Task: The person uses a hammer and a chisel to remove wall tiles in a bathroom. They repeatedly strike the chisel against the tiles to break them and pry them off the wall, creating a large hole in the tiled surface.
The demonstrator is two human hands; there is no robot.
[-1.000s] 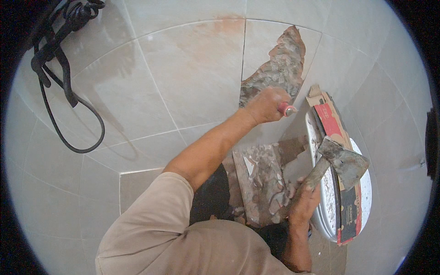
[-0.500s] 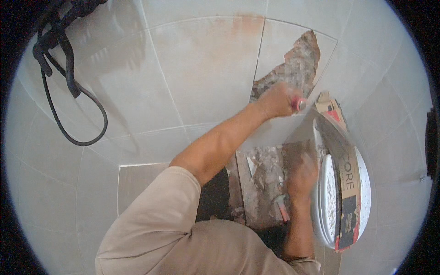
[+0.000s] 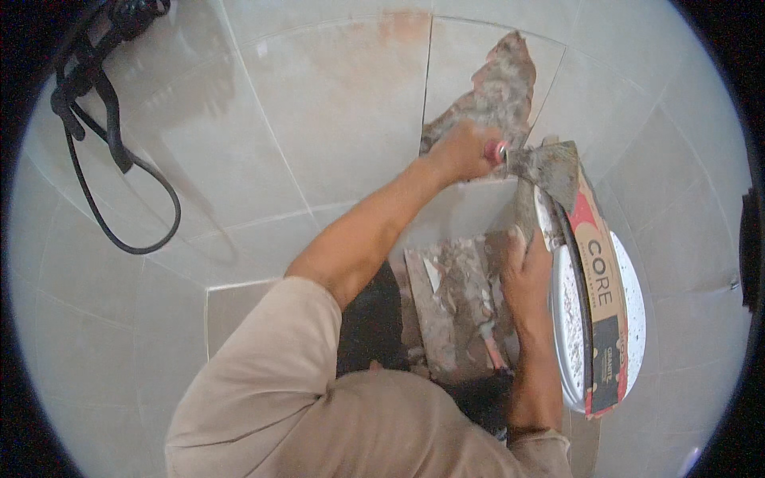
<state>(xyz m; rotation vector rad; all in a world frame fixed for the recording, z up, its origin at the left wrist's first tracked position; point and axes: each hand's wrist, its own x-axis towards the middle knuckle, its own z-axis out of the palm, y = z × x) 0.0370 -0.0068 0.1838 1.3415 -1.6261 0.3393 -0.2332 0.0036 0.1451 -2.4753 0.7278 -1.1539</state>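
My left hand [image 3: 466, 151] is closed around the red handle of a trowel [image 3: 555, 174]. Its wide, mortar-smeared blade points right, over the near end of a long cardboard strip [image 3: 602, 275]. My right hand [image 3: 527, 259] is lower down, thumb up and fingers curled, against a narrow grey piece [image 3: 526, 203] below the trowel; what this piece is, I cannot make out. Behind my left hand, a rough patch of mortar [image 3: 502, 88] shows on the pale tiles. A small tool with a red handle [image 3: 492, 350] lies on a debris-covered slab [image 3: 446, 315] below my hands.
A white bucket [image 3: 564, 350] with grey spatter inside stands at my right, with the cardboard strip across it. A black looped cable [image 3: 177, 199] hangs at the upper left. Pale tiled walls [image 3: 88, 263] close in on the left and right.
The trowel blade, blurred and tilted down over the bucket before, now lies more level and higher. My right hand has moved up and is sharper. The whole view has shifted slightly.
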